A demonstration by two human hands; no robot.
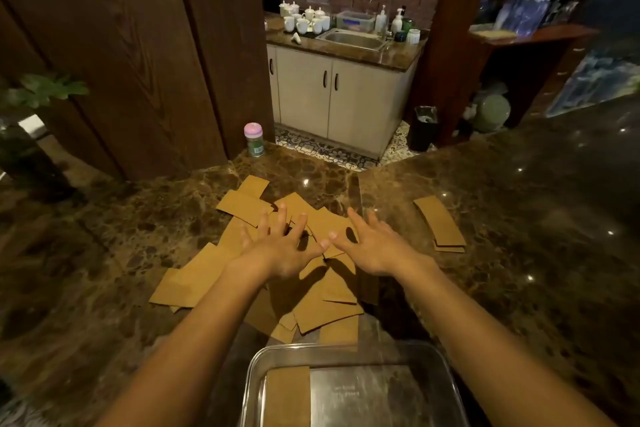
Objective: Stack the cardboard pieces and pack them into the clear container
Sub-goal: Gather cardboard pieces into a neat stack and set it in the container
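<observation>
Gathering step: left hand (282, 251) and right hand (375, 251), fingers spread, gripping nothing, over scattered cardboard (194, 284) at 12 o'clock; container (398, 345) at 6 o'clock holds one piece (287, 395). Next, probably: square pieces into a stack.

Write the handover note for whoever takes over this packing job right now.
Left hand: open, fingers spread over the loose pile, holding nothing.
Right hand: open, beside it over the same pile, holding nothing.
Things: loose pile of cardboard pieces lies scattered mid-counter. A small stack lies apart to the right. The clear container stands nearest the person, with packed cardboard in its left side.
Done: some cardboard packed, one small stack made.
Left: gather and stack the loose pile, then pack it and the small stack.
</observation>
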